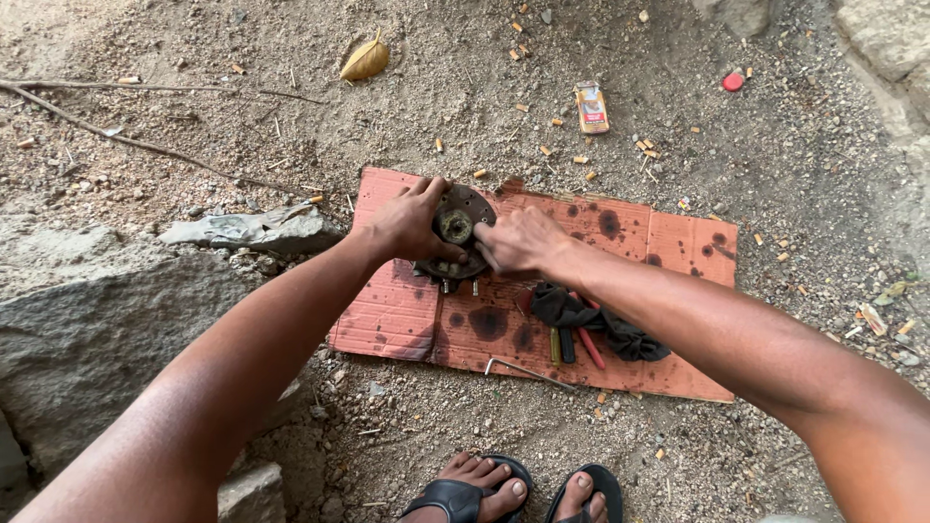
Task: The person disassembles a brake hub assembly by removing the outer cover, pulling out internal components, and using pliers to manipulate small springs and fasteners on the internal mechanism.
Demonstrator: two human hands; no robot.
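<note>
I am gripping a greasy round metal hub [455, 230] with my left hand [409, 225] and right hand [521, 240], both clamped on it, over stained cardboard [668, 242].

The left hand [412, 225] covers the near-left rim of the metal disc [455, 230], and the right hand [521, 240] hides its right edge. A black rag [591, 324] lies over the upper ends of the tools [578, 344], so their kind can't be told. Both arms run off the bottom edge. The sandals [523, 494] are cut off there too.
</note>
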